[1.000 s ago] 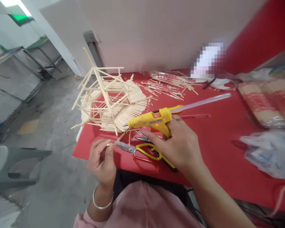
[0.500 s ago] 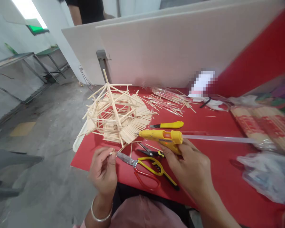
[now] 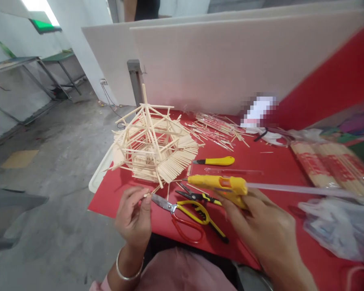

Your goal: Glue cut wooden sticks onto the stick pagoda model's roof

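Note:
Between thumb and fingers, my left hand pinches a small wooden stick, most of it hidden. My right hand is wrapped round a yellow glue gun, whose nozzle points left; a long clear glue stick runs out of its back. Beyond both hands stands a pavilion-like model of thin wooden sticks. Scissors with one yellow and one red handle lie beside my left hand, over black-and-yellow pliers. A yellow cutter rests behind the glue gun.
Loose sticks and plastic wrappers lie at the back of the red table. Packs of sticks and a clear plastic bag are at the right. A pale board stands behind; part of a person shows beyond it.
My right hand and the glue gun have moved right and slightly down, away from the model. My left hand keeps its pinch. The camera view has shifted a little.

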A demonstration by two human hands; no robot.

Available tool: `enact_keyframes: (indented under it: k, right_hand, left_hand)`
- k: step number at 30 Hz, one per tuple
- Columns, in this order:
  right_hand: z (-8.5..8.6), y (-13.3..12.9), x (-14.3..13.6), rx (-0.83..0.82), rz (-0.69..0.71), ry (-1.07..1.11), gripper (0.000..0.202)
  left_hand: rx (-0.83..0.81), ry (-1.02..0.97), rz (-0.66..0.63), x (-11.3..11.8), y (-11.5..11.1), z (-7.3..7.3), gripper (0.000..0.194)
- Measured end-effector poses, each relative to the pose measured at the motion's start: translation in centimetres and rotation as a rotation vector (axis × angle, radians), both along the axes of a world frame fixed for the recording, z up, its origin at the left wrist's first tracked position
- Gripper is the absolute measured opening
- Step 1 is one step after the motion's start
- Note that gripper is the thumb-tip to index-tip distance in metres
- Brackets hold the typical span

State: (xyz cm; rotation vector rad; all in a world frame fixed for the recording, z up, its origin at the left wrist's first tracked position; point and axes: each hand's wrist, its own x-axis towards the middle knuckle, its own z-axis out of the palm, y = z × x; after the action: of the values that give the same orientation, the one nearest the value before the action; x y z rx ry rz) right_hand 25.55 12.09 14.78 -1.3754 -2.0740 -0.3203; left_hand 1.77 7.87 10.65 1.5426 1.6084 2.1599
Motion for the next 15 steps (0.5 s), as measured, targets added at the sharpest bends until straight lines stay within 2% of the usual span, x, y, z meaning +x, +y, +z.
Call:
enact_keyframes:
  k: [3,6,10,15]
  right_hand:
    - [-0.8,-0.4,0.8,-0.069,-0.120,0.074,0.044]
    - [-2.0,0.6,0.0,-0.177,-0.217,0.193,0.049]
    - [-3.2,2.0,-1.3,-0.284,-0.208,0.311,0.048]
    - [-3.4,1.5,-1.6,-0.316,-0.112,0.422,0.044]
  left_hand:
    - [0.018,-0.016,-0.033,0.4,0.2,0.1,0.018]
    - [-0.005,-0.009,-0.035,0.7,-0.1,0.2,0.016]
    - [-0.040,0.001,-0.003,0.5,-0.9,0.2,0.012]
    - [-0.058,-0.030,-0.003,0.3,-1.4,-0.3,0.010]
